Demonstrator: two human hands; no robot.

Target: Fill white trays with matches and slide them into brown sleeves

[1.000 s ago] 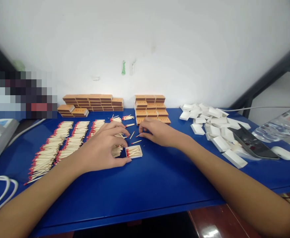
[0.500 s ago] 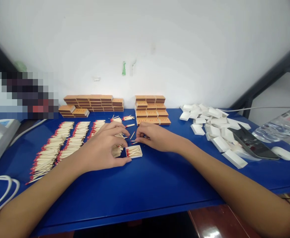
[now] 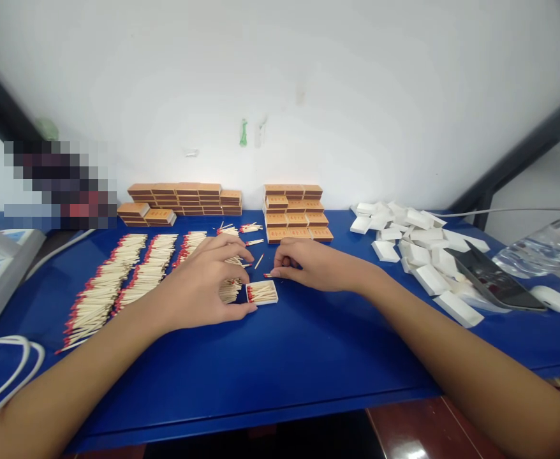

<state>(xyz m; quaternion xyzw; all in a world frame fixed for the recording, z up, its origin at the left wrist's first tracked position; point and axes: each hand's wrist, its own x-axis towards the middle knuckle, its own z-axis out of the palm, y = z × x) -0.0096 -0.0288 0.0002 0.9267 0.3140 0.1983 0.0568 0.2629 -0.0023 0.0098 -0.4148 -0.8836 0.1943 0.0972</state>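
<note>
A small white matchbox tray (image 3: 263,292) with red-tipped matches in it lies on the blue table (image 3: 280,363). My left hand (image 3: 203,284) curls around the tray's left side, thumb against its near corner, fingers arched over a small heap of matches (image 3: 226,290). My right hand (image 3: 311,262) rests just behind the tray, fingertips pinched on a match (image 3: 266,275) that lies against the table. A few loose matches (image 3: 256,243) lie beyond both hands.
Rows of red-tipped matches (image 3: 117,280) spread over the left side. Orange matchbox sleeves are stacked at the wall (image 3: 184,199) (image 3: 296,213). A pile of white trays (image 3: 418,245), a phone (image 3: 493,277) and a white mouse (image 3: 552,298) lie at right. White cable (image 3: 7,370) at left.
My right hand has slid from the loose matches toward the tray, and now pinches a match close to it. My left hand has stayed at the tray.
</note>
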